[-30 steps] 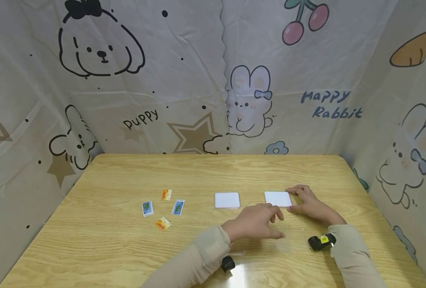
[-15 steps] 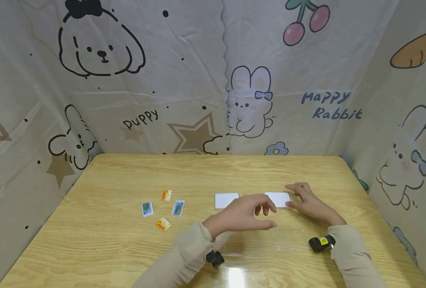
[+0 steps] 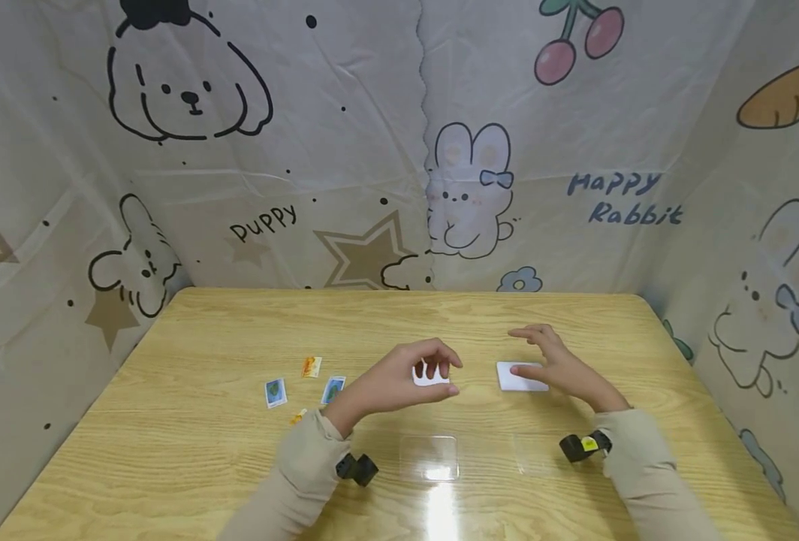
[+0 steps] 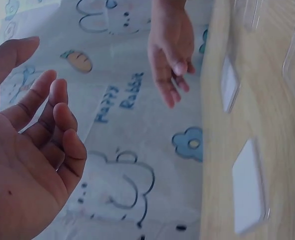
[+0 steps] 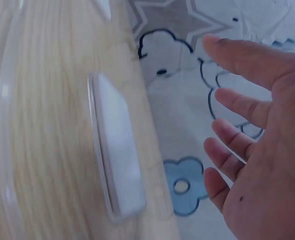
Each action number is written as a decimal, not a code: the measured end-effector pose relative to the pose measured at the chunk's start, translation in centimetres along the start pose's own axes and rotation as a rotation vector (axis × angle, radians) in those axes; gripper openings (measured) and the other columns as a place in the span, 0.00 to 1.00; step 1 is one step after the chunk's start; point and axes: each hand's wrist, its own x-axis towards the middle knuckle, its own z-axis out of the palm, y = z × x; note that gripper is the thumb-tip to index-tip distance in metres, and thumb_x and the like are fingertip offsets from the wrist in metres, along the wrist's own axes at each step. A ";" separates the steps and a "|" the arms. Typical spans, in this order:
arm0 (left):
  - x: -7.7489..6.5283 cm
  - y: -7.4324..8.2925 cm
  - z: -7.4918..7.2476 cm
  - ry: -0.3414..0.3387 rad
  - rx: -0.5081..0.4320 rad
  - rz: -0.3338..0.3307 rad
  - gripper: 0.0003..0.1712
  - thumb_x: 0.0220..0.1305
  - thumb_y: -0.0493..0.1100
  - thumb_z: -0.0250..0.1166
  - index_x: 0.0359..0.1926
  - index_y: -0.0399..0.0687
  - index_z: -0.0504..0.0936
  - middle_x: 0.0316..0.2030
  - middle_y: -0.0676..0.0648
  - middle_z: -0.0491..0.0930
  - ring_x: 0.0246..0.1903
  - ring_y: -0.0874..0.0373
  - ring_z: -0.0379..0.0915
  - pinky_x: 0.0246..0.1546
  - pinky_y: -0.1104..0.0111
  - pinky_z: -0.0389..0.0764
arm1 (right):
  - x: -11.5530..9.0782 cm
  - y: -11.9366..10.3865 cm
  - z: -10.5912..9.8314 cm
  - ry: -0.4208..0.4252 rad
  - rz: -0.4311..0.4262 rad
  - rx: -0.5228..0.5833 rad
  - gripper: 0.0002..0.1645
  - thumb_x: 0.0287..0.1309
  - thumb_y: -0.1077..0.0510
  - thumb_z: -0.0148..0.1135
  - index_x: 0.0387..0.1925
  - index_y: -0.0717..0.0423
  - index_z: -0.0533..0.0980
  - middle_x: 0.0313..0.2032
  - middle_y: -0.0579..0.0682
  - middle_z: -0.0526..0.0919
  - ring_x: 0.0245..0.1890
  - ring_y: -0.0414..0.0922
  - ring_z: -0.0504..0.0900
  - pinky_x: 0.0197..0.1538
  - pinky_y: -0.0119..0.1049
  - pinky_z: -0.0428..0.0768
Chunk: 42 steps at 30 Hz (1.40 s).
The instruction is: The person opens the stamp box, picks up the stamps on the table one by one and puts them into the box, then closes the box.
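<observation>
Both hands are raised above the table, holding nothing. My left hand (image 3: 389, 376) hovers over the left white card stack (image 3: 429, 380), its fingers loosely bent and partly hiding that stack. In the left wrist view, the gap between that hand (image 4: 37, 150) and the stack (image 4: 248, 190) is plain. My right hand (image 3: 565, 368) hangs over the right white card stack (image 3: 509, 382), fingers extended and thumb across it in the head view. The right wrist view shows the stack (image 5: 120, 150) in a shallow clear case, apart from the hand (image 5: 257, 135).
Two clear plastic pieces, one left (image 3: 416, 451) and one right (image 3: 528, 457), lie nearer the front. Small picture cards spread at left: two blue-green ones (image 3: 275, 393) and two orange ones (image 3: 312, 367), the nearer partly behind my left wrist. A printed curtain (image 3: 345, 150) surrounds the table (image 3: 224, 330).
My left hand has moved left, away from the right stack to above the left one. The right hand has lifted off the right stack's edge and shifted slightly left.
</observation>
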 end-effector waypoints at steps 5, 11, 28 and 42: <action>-2.1 -1.0 -2.8 0.087 0.016 -0.023 0.17 0.60 0.43 0.69 0.50 0.48 0.78 0.35 0.47 0.77 0.34 0.56 0.70 0.37 0.71 0.71 | 0.7 -1.2 0.6 -0.023 -0.007 0.044 0.41 0.61 0.46 0.63 0.71 0.53 0.58 0.67 0.61 0.53 0.65 0.63 0.57 0.59 0.67 0.64; -4.3 -1.8 -5.5 0.171 0.055 -0.062 0.21 0.57 0.40 0.71 0.52 0.49 0.77 0.37 0.49 0.77 0.35 0.58 0.68 0.38 0.69 0.71 | 2.0 -3.0 1.4 -0.065 -0.041 0.068 0.45 0.61 0.46 0.63 0.72 0.52 0.53 0.67 0.60 0.53 0.65 0.61 0.57 0.59 0.67 0.65; -9.6 -5.9 -8.1 0.123 0.103 -0.341 0.34 0.56 0.46 0.72 0.63 0.50 0.70 0.47 0.49 0.73 0.44 0.52 0.64 0.46 0.58 0.67 | 4.2 -5.1 4.9 -0.197 -0.027 0.168 0.55 0.56 0.45 0.68 0.74 0.54 0.47 0.66 0.62 0.49 0.67 0.62 0.55 0.59 0.61 0.68; -11.6 -9.3 -7.8 0.085 0.024 -0.443 0.38 0.56 0.47 0.72 0.64 0.41 0.68 0.50 0.37 0.72 0.46 0.43 0.63 0.41 0.62 0.68 | 4.6 -4.1 7.7 -0.244 0.010 0.133 0.53 0.55 0.44 0.69 0.73 0.56 0.53 0.66 0.64 0.52 0.66 0.63 0.59 0.64 0.62 0.64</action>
